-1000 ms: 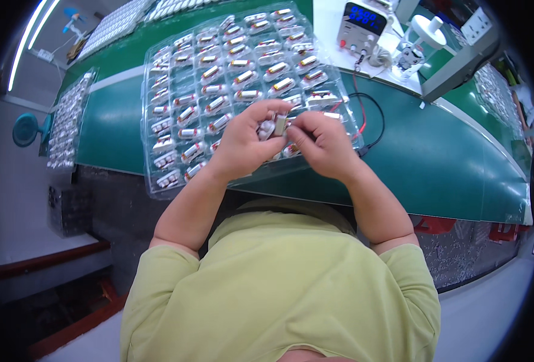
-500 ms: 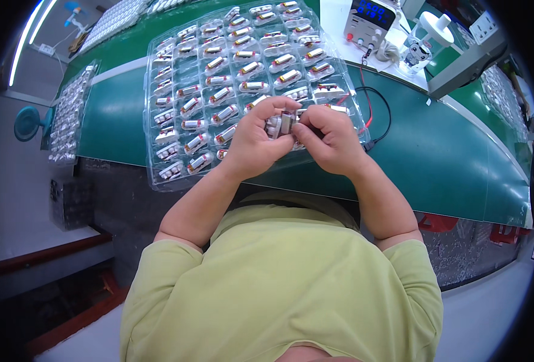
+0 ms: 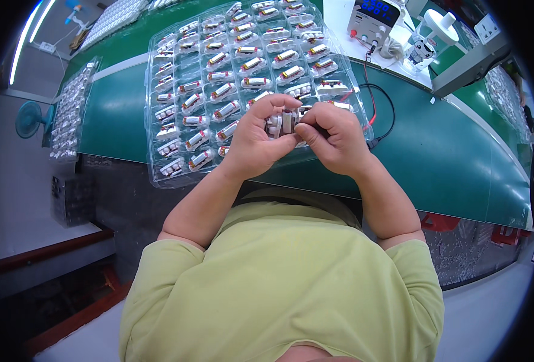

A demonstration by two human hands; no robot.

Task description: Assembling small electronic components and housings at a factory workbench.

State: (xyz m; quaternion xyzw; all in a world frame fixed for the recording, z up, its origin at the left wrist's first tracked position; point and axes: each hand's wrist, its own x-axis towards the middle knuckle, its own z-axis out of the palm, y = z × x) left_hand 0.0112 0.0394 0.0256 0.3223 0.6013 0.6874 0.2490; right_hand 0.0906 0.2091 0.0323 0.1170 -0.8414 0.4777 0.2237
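Between the thumb and fingers of my left hand is a small white electronic assembly with a silver, battery-like block. My right hand is closed in a pinch at the right edge of that piece, its thumb tip against it. Whatever sits inside the right pinch is hidden. Both hands hover over the near side of a clear plastic tray. Rows of similar white pieces with silver blocks and red bits, such as this assembly, fill its pockets.
Right of the tray, a bench power supply with a lit blue display has red and black leads running toward my right hand. A clear lidded cup stands beside it. Another filled tray and a teal fan are at left. The green bench curves around.
The view has shifted slightly. Both hands keep nearly the same pose around the small assembly, and the digits on the power supply's display differ.
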